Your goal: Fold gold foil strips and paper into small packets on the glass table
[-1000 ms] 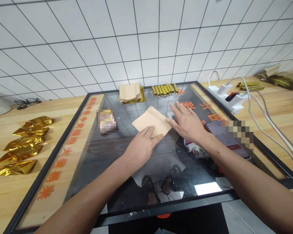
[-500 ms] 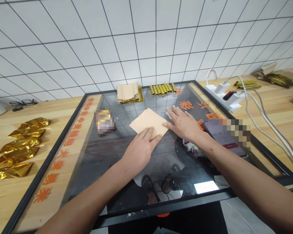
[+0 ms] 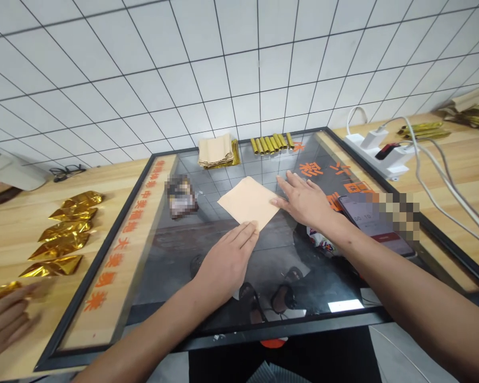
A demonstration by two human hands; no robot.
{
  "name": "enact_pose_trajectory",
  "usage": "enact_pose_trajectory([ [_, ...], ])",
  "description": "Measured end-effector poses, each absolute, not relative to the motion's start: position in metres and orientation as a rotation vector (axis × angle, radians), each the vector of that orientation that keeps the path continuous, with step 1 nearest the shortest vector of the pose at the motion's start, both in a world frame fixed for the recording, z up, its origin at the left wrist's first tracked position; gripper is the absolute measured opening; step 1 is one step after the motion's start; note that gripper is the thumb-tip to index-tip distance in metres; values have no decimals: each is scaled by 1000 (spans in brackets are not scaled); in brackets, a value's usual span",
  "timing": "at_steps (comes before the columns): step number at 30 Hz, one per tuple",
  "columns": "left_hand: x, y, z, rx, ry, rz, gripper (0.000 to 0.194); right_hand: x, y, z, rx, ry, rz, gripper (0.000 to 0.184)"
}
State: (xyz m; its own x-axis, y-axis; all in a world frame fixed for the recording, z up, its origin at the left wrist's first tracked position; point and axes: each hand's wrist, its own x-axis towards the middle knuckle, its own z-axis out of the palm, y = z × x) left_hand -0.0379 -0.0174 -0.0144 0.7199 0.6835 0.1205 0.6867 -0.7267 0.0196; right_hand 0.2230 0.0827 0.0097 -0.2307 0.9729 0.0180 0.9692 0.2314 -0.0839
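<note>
A tan sheet of folded paper (image 3: pixel 247 199) lies on the dark glass top of a black-framed table, its corners pointing outward. At the paper's near edge, my left hand (image 3: pixel 227 255) has its fingertips drawn together on the corner; its thumb is mostly hidden. My right hand (image 3: pixel 305 199) rests open at the right corner, thumb tip on the paper and fingers spread over the glass. Behind the paper sit a stack of tan paper pieces (image 3: pixel 214 149) with gold foil under it and a row of small gold rolls (image 3: pixel 271 143).
Several gold foil packets (image 3: pixel 59 242) lie on the wooden counter at left, where another person's hand (image 3: pixel 8 322) holds something gold. A phone (image 3: pixel 377 223), a colourful wrapper (image 3: pixel 323 242) and a power strip (image 3: pixel 379 154) with cables are at right. A blurred-out item (image 3: pixel 181 197) stands left.
My left fingers have slid to the paper's near corner and closed toward the thumb. The right hand stays put. Another person's hand has entered at lower left. The view has shifted slightly left.
</note>
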Motion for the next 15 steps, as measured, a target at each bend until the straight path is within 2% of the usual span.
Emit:
enact_pose_trajectory([
  [7, -42, -33, -7, -2886, -1213, -184, 55, 222, 83, 8, -1889, -2401, 82, 74],
  [15, -37, 8, 14, -2849, -1172, -521, 38, 222, 83, 7, -1857, -2386, 60, 74],
])
